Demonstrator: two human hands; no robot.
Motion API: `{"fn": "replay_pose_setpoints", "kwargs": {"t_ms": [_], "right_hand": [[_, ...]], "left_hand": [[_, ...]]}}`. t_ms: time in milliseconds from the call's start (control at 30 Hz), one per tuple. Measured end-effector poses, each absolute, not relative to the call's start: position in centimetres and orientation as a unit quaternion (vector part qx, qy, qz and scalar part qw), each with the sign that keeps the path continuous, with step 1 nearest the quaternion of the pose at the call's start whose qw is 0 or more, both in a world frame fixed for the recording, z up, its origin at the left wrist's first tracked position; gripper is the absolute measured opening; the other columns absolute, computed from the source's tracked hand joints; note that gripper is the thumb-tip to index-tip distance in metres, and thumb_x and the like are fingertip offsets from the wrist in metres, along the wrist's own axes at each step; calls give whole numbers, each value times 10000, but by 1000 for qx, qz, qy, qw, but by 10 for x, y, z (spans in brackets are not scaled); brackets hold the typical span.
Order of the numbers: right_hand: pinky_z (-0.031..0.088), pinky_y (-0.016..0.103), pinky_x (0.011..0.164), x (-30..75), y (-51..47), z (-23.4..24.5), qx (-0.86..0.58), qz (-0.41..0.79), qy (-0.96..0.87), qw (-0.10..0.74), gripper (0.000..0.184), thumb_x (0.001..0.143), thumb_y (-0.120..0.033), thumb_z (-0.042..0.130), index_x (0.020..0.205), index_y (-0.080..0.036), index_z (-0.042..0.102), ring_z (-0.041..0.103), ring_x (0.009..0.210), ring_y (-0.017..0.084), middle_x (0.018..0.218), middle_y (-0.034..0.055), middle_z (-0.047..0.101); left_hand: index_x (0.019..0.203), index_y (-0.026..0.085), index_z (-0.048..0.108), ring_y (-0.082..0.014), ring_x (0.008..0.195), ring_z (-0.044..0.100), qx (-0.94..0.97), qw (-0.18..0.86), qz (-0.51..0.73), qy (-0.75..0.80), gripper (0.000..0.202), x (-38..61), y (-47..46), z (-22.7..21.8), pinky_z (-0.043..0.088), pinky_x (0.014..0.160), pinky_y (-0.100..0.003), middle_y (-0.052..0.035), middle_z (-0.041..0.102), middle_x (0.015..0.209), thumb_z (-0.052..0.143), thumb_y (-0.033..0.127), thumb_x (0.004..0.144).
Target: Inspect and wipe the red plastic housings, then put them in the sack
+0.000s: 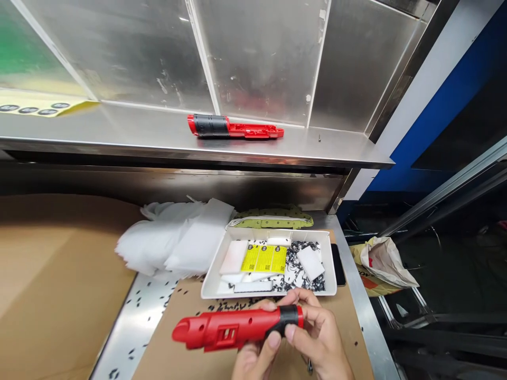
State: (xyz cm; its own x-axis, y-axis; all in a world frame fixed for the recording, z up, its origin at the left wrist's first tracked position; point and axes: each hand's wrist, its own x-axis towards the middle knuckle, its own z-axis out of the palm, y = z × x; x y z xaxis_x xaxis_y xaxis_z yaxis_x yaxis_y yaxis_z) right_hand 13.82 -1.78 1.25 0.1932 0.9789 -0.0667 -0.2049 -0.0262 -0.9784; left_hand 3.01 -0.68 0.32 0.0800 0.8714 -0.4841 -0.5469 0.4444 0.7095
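A red plastic tool housing (225, 328) with a black band at its right end lies across both hands, above the cardboard-covered bench. My left hand (257, 360) grips it from below, thumb against the black band and fingertips over the top edge. At the right end, my right hand (322, 340) pinches the black band between thumb and fingers. Parts of the fingers behind the housing are hidden. Just beyond the hands sits a white tray (330, 264) holding yellow labels (264, 258), white foam pieces (311, 263) and many small black bits.
On the steel shelf (150, 129) rests another red and black housing (235, 126), with a small screw (319, 138) to its right. White foam sheets (178, 237) are heaped left of the tray. A dark phone (338, 266) lies beside it. A paper bag (386, 266) stands at right.
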Motion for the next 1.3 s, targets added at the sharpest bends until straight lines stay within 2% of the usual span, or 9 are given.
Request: {"fn": "replay_pose_setpoints", "kwargs": {"t_ms": [200, 433, 567, 700, 967, 1100, 1300], "right_hand": [[468, 328, 887, 141, -18, 7, -496, 507, -391, 587, 377, 735, -533, 705, 862, -185, 774, 557, 1038, 257, 1048, 112, 592], [441, 348, 950, 146, -15, 3, -487, 510, -422, 570, 369, 754, -518, 696, 913, -191, 763, 524, 1096, 265, 1084, 118, 588], [452, 347, 923, 142, -15, 7, -498, 503, -384, 593, 370, 736, -529, 701, 865, -187, 763, 542, 1062, 267, 1045, 115, 580], [461, 349, 895, 138, -15, 7, -500, 499, -364, 608, 399, 713, -550, 709, 864, -183, 757, 557, 1050, 275, 1075, 120, 561], [447, 402, 947, 132, -11, -3, -522, 477, -354, 613, 393, 727, -542, 692, 856, -175, 742, 571, 1090, 300, 1143, 142, 611], [428, 435, 986, 134, -10, -12, -534, 464, -368, 603, 349, 739, -515, 679, 820, -180, 731, 570, 1127, 311, 1140, 145, 649], [418, 423, 1017, 142, -13, -17, -540, 446, -446, 558, 216, 809, -405, 627, 837, -200, 684, 554, 1185, 286, 1234, 127, 625]], "left_hand": [[943, 281, 657, -349, 1211, 532, 205, 701, 506, 458, 522, 30, -7, -8, 352, 1097, -400, -42, 707, 1061, 875, 469, 509], [950, 273, 650, -312, 1128, 571, 237, 670, 522, 471, 519, 32, -8, -6, 421, 996, -333, -21, 673, 1039, 861, 486, 527], [997, 259, 630, -296, 1092, 586, 243, 657, 531, 476, 579, 37, -9, -9, 427, 970, -331, -25, 668, 1025, 848, 520, 528], [998, 253, 628, -277, 1070, 590, 246, 648, 540, 479, 556, 39, -9, -18, 440, 954, -313, -22, 658, 1032, 832, 522, 555], [942, 263, 588, -347, 1143, 577, 273, 627, 548, 481, 467, 38, -6, -23, 390, 1061, -442, -62, 690, 1079, 808, 494, 602], [868, 281, 589, -347, 1155, 579, 313, 629, 548, 455, 381, 37, -5, -15, 402, 1058, -452, -57, 710, 1078, 796, 494, 631], [932, 274, 631, -345, 1202, 555, 262, 644, 550, 462, 405, 30, -1, -20, 356, 1100, -450, -60, 722, 1077, 832, 420, 613]]}}
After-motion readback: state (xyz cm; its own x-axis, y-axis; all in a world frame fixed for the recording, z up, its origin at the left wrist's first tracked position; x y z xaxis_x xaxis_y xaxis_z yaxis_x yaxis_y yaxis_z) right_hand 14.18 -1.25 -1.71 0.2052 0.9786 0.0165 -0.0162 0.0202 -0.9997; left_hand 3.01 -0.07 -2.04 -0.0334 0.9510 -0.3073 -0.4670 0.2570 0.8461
